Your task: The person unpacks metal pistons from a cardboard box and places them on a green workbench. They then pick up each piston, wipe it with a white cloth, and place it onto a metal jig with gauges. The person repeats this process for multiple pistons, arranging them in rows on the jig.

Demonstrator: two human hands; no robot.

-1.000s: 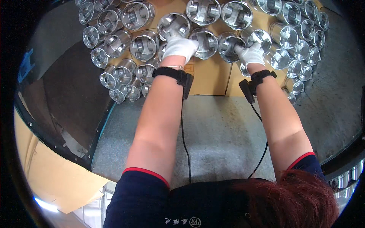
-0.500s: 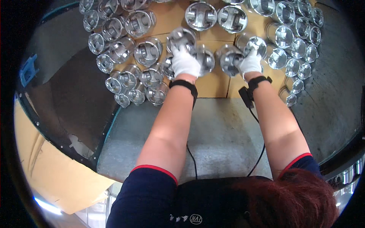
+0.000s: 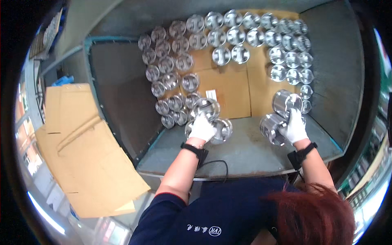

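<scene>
My left hand (image 3: 203,129), in a white glove, is closed around a cluster of shiny metal pistons. One piston (image 3: 206,108) sticks out beyond the fingers, another (image 3: 222,131) lies on the right side, and a third is partly hidden at the left of the glove. My right hand (image 3: 295,127), gloved too, grips a piston (image 3: 287,102) at its far side and another (image 3: 272,129) at its left. Part of a further one may show behind that glove. Both clusters are over the near grey metal surface (image 3: 245,141) of a bin.
Rows of pistons (image 3: 236,36) stand on brown cardboard (image 3: 230,90) along the bin's far, left and right sides. Dark walls (image 3: 122,90) rise left and right. Large cardboard sheets (image 3: 98,163) lean outside at the left. A black cable (image 3: 222,161) hangs by my left wrist.
My view has drawn back, showing more of the bin. Both hands have moved nearer, off the cardboard, and farther apart, with the pistons in them.
</scene>
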